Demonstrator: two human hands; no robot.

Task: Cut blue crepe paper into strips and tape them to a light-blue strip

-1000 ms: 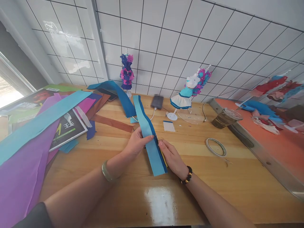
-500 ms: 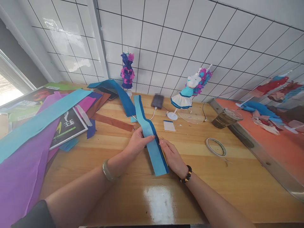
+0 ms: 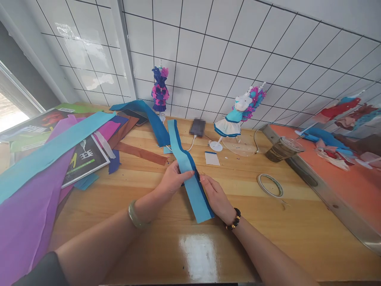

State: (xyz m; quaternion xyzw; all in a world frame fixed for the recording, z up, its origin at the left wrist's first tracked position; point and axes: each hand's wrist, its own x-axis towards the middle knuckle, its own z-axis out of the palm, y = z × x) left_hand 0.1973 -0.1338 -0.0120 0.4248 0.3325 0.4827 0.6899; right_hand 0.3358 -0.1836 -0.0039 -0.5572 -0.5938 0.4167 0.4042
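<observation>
A light blue strip [image 3: 195, 190] with a dark blue strip [image 3: 204, 194] along its right edge slants over the wooden table. My left hand [image 3: 172, 178] is closed on the strips from the left, its thumb lying on the light blue face. At the right edge, my right hand [image 3: 216, 198] is closed, fingertips beside the dark blue border. A small dark and yellow item shows faintly by its fingers; what it is I cannot make out.
Coloured sheets and a purple sheet [image 3: 38, 206] lie left with a magazine [image 3: 86, 161]. Behind stand two small dressed figures, one blue-pink [image 3: 160, 93], one white-blue [image 3: 229, 123]. A tape roll [image 3: 270, 185] and a dark cup [image 3: 282, 149] are at right.
The lower end of the strips has shifted slightly right and down. The yellow edge by my right hand is now mostly hidden. Both hands stay almost in place.
</observation>
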